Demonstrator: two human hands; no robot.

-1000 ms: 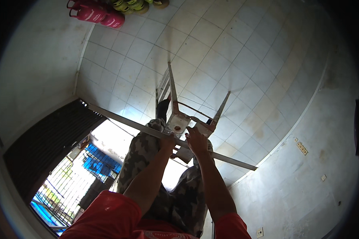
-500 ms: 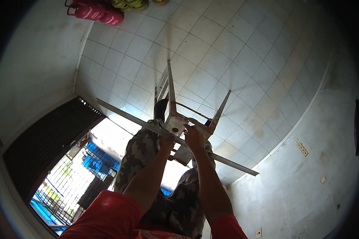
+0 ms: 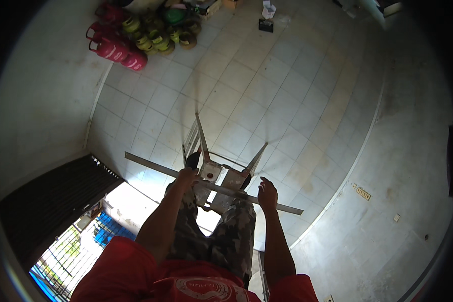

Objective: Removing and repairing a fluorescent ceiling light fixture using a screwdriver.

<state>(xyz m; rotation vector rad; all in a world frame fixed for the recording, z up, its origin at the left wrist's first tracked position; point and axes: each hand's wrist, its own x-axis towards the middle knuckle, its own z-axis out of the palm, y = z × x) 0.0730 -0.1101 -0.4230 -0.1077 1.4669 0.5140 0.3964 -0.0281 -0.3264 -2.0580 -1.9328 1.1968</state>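
A long, flat, narrow strip (image 3: 221, 190) lies crosswise in front of me, over the top of a worn metal stepladder (image 3: 234, 177). My left hand (image 3: 188, 177) is closed around the strip, left of its middle. To the right, my right hand (image 3: 268, 193) hovers above the strip with its fingers apart and nothing in them. Whether its wrist touches the strip I cannot tell. My legs in camouflage trousers (image 3: 236, 226) are right below the strip, against the ladder. The ladder's legs (image 3: 202, 138) stretch down toward the tiled floor.
Pink gas cylinders (image 3: 109, 49) and green ones (image 3: 158, 40) stand at the far left by the wall. A small black box (image 3: 266, 25) lies on the tiles (image 3: 287, 100) farther off. At left, a dark rolling shutter (image 3: 50, 201) hangs over a bright doorway. Sockets (image 3: 362, 192) sit on the right wall.
My right hand has moved right, away from the ladder top, and its fingers have opened. My left hand now grips farther left on the strip. More of the far floor shows.
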